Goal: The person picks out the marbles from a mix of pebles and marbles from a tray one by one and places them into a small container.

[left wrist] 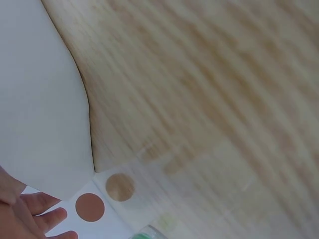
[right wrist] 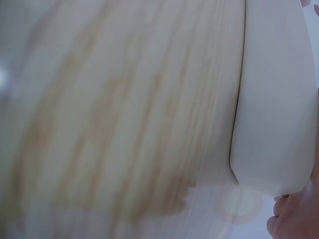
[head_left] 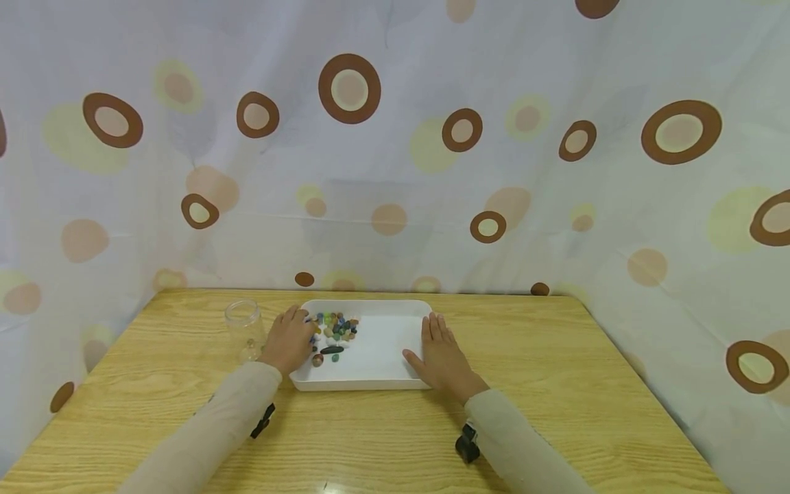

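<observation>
A shallow white tray (head_left: 389, 385) lies on the table with several small coloured stones (head_left: 339, 329) gathered in its left part. Among them are a dark elongated piece (head_left: 332, 350) and a brown round one (head_left: 317, 360). My left hand (head_left: 289, 341) rests over the tray's left rim, fingers bent a little and near the stones. Its fingers (left wrist: 52, 219) look spread in the left wrist view. On the right rim lies my right hand (head_left: 441, 357), fingers straight and thumb reaching inside the tray. Only part of that hand shows in the right wrist view.
A clear glass jar (head_left: 243, 319) stands left of the tray, beside my left hand; a few small pieces show near its bottom. The wooden table (head_left: 524, 343) ends at a hanging white cloth (head_left: 395, 171) with brown and yellow circles, behind and at both sides.
</observation>
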The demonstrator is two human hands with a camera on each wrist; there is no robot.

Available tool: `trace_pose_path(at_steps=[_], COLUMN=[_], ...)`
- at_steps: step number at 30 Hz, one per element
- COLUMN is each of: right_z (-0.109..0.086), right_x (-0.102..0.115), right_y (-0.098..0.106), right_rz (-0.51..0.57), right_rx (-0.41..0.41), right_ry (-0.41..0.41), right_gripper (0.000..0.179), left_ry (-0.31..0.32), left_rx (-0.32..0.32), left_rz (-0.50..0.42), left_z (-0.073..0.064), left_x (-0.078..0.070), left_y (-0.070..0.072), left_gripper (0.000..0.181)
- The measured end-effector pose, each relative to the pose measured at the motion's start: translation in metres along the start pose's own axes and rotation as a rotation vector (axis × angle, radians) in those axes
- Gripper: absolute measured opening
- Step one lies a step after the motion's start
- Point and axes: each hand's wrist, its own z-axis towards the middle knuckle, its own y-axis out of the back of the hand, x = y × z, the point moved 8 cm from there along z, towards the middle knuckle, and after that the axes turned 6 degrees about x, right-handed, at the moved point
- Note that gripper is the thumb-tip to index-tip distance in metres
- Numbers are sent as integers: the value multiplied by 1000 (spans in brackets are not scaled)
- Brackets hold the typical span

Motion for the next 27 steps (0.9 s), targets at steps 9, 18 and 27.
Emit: trace_pose_path(at_steps=[9,18,27], right_z=[-2,-4,-3], right_x=[2,4,4], right_y=[0,3,3], right_rz=[4,10,5], right_rx=[19,18,9], right_ry=[8,11,14], right_gripper=[80,79,78], left_ry=[-52,-121,-140], left_rx=[-49,-174,-341], left_rz=[-36,-46,-68], left_z=[-3,-13,-28], left_x=[-5,-14,6], left_y=[9,48,88], left_gripper=[15,12,14])
